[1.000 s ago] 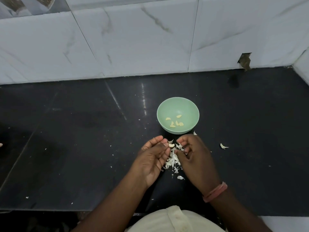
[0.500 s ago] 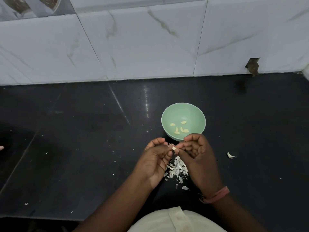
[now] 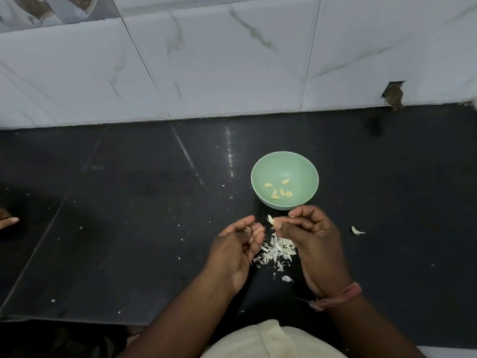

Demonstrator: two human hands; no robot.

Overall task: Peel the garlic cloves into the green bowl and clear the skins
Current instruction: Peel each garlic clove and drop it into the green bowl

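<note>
My right hand (image 3: pixel 308 235) pinches a garlic clove (image 3: pixel 271 220) between thumb and forefinger, just below the centre of the frame, with a pale flap of skin sticking up from the pinch toward the upper left. My left hand (image 3: pixel 238 240) sits just beside it, fingers loosely curled; I cannot tell whether its fingertips (image 3: pixel 254 226) hold a scrap of skin or nothing at all. Directly beneath the gap between the two hands lies the pile of peeled skins (image 3: pixel 276 250), with a few loose flakes trailing toward the bottom of the frame and a single stray piece (image 3: pixel 357 230) off to the right, which could be skin or an unpeeled clove. Just above my right hand stands the green bowl (image 3: pixel 308 167), its near rim close to my knuckles, with several peeled cloves (image 3: pixel 280 193) resting on its floor. All of this sits on the dark countertop (image 3: pixel 129 215), which is dusted with tiny white flecks, and the marbled wall tiles (image 3: pixel 206 60) fill the top of the frame. To finish this clove well, I would keep the pinch low on its body, catch the raised flap with the left fingertips, strip it off over the pile, and check for clinging film before dropping the clove into the bowl.
</note>
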